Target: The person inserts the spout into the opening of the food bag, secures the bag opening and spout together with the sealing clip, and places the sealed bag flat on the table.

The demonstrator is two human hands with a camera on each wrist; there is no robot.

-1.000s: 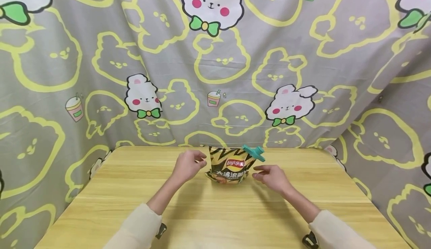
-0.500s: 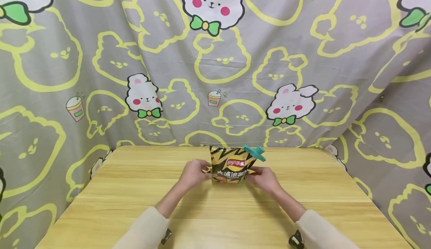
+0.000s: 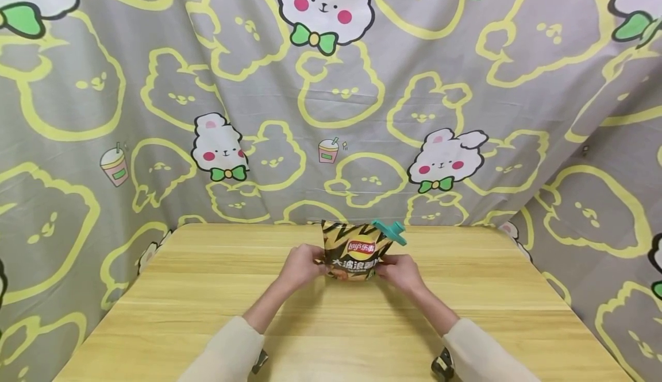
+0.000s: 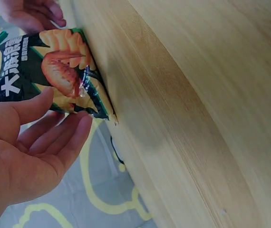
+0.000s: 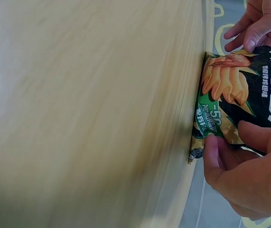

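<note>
A black and gold Lay's chip bag (image 3: 357,255) stands upright near the far side of the table, its top cut across. On its upper right corner sits a teal sealing clip (image 3: 391,232) with a short round spout. My left hand (image 3: 301,267) holds the bag's left lower edge, thumb (image 4: 38,105) on the front and fingers behind. From the other side my right hand (image 3: 403,273) pinches the right lower edge, thumb (image 5: 255,135) on the printed front. Parts of the fingers behind the bag are hidden.
The wooden table (image 3: 331,324) has its far edge just behind the bag. A grey curtain (image 3: 351,95) with cartoon prints hangs behind and along both sides. Dark wrist straps (image 3: 443,365) show below the cream sleeves (image 3: 481,350).
Both hands have moved inward from beside the bag and taken hold of its lower side edges. The bag has shifted up very slightly in the last half second.
</note>
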